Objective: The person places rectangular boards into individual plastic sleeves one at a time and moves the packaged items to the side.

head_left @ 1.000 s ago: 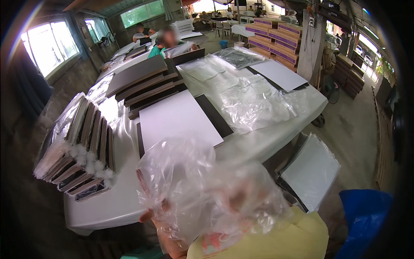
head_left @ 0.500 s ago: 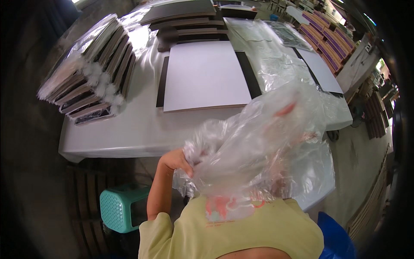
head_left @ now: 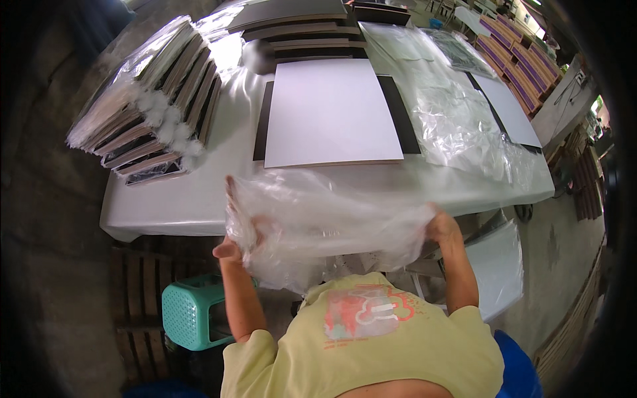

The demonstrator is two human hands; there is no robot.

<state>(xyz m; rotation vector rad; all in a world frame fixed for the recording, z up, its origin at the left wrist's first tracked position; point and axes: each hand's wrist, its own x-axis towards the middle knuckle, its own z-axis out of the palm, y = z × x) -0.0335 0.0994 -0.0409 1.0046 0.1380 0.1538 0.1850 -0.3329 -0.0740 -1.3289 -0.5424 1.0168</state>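
Observation:
A crumpled clear plastic bag (head_left: pixel 325 222) is stretched between my two hands, just in front of the table's near edge. My left hand (head_left: pixel 237 242) holds its left end; some fingers show blurred through the film and the thumb sticks out to the side. At the other end, my right hand (head_left: pixel 440 227) grips the bag's edge with curled fingers. Beyond the bag, a white board (head_left: pixel 332 113) lies on a dark board (head_left: pixel 403 119) on the table. The bag hangs apart from the white board's near edge.
The table (head_left: pixel 166 215) has a pale cover. At left leans a stack of plastic-wrapped boards (head_left: pixel 149 113); dark boards (head_left: pixel 292 16) are piled at the back. Clear plastic sheets (head_left: pixel 451 116) lie at right. A green stool (head_left: pixel 189 315) stands below the table's left side.
The bag has come down from its raised, bunched position at right and is now spread sideways. My right hand, blurred behind the plastic before, now shows at its right end. My left hand moved left.

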